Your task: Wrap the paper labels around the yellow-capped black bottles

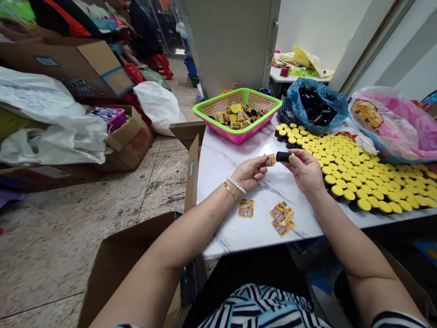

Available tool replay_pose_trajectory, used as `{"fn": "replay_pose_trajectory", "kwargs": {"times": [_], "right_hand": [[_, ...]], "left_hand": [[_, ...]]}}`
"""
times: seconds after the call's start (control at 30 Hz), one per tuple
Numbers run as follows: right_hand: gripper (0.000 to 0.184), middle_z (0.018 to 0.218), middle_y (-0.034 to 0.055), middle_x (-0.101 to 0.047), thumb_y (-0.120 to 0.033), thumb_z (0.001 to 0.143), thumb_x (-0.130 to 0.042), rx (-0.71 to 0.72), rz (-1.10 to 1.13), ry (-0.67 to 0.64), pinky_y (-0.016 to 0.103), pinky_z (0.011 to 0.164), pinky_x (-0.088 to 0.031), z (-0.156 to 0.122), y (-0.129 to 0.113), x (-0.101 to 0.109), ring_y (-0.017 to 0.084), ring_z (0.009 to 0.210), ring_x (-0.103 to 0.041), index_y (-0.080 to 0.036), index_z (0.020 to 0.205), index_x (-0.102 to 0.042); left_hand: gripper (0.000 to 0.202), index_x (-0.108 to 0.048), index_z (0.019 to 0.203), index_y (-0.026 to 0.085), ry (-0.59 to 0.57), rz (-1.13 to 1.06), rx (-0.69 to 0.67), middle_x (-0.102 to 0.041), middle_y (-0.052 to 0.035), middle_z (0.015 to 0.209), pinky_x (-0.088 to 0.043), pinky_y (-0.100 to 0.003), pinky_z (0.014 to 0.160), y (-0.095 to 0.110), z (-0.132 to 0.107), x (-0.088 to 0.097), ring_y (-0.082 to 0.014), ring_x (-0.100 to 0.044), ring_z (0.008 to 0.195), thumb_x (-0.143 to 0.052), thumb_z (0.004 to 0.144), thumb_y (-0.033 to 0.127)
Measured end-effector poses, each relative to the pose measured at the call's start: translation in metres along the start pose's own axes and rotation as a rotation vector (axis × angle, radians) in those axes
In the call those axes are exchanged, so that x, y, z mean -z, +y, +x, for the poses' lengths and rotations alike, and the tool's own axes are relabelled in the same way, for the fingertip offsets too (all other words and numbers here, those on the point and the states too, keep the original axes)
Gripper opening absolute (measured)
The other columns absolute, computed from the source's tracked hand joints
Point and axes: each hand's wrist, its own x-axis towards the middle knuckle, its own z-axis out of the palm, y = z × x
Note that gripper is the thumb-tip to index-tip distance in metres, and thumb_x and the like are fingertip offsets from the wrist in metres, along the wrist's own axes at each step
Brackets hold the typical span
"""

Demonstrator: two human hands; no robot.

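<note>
My left hand pinches a colourful printed label sleeve above the white marbled table. My right hand grips a small black cylinder with a yellow end, held sideways. The cylinder's black end points at the sleeve, close beside it; whether they touch I cannot tell. Below the hands lie one flat label and a small pile of similar labels. Many black cylinders with yellow caps stand packed together to the right of my right hand.
A green and pink basket holds several wrapped cylinders. Behind the capped rows sits a blue plastic bag of black pieces, beside a basket under pink plastic. Open cardboard boxes stand left of the table. People sit at the far left.
</note>
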Motion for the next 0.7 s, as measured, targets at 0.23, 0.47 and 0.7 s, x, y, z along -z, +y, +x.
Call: {"fn": "replay_pose_trajectory", "kwargs": {"times": [0.23, 0.47, 0.7], "right_hand": [[0.038, 0.097, -0.0002, -0.066, -0.045, 0.075, -0.087, 0.107, -0.239, 0.016, 0.032, 0.084, -0.061, -0.007, -0.002, -0.007, 0.013, 0.081, -0.067, -0.023, 0.099, -0.068], [0.038, 0.097, -0.001, -0.061, -0.045, 0.074, -0.086, 0.068, -0.221, -0.029, 0.033, 0.08, -0.064, -0.012, -0.006, -0.011, 0.014, 0.079, -0.066, -0.024, 0.097, -0.063], [0.035, 0.09, -0.0025, -0.059, -0.042, 0.075, -0.084, 0.065, -0.257, -0.016, 0.029, 0.072, -0.062, -0.013, -0.005, -0.009, 0.01, 0.068, -0.06, -0.023, 0.095, -0.063]], "left_hand": [[0.002, -0.065, 0.093, 0.009, -0.008, 0.018, -0.021, -0.065, -0.0038, 0.075, -0.026, -0.013, 0.034, -0.001, 0.002, 0.003, -0.0031, -0.049, 0.046, -0.066, 0.093, 0.011], [0.012, -0.067, 0.088, 0.009, 0.013, 0.13, -0.091, -0.067, -0.0046, 0.074, -0.03, -0.015, 0.036, -0.004, 0.001, 0.002, -0.0044, -0.052, 0.047, -0.074, 0.089, 0.019], [0.01, -0.067, 0.088, 0.009, 0.002, 0.163, -0.042, -0.068, -0.005, 0.075, -0.024, -0.014, 0.032, -0.005, 0.002, 0.003, -0.0027, -0.047, 0.043, -0.072, 0.089, 0.017]]}}
